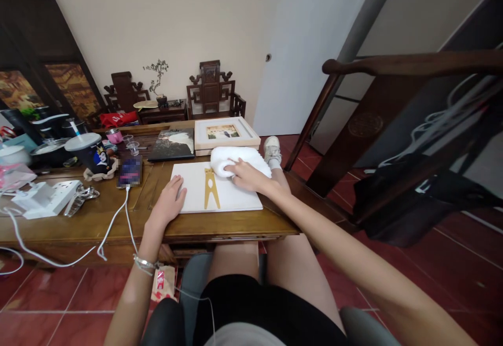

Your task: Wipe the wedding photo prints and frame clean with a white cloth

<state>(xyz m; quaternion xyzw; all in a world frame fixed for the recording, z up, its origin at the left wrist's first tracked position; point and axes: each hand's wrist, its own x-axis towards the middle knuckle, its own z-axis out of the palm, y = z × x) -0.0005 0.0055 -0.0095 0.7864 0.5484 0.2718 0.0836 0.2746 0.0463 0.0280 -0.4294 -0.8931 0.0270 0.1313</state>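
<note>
A flat white board (192, 191) with a gold compass-like or letter-A shape (211, 193) on its face lies near the front edge of the wooden table (157, 225). My left hand (171, 198) rests flat on the board's left edge, fingers stretched out. My right hand (247, 175) grips a folded white towel (236, 156), which lies on the board's upper right part and covers some of it. Right behind the towel stands a light wooden picture frame (223, 130) with a photo in it.
Left of the frame lies a dark photo panel (173, 144). Further left are a phone (129, 171) on a white cable, a lidded cup (92, 152), a white power strip (51, 199) and eyeglasses (81, 199). A dark wooden chair (346, 121) stands at right.
</note>
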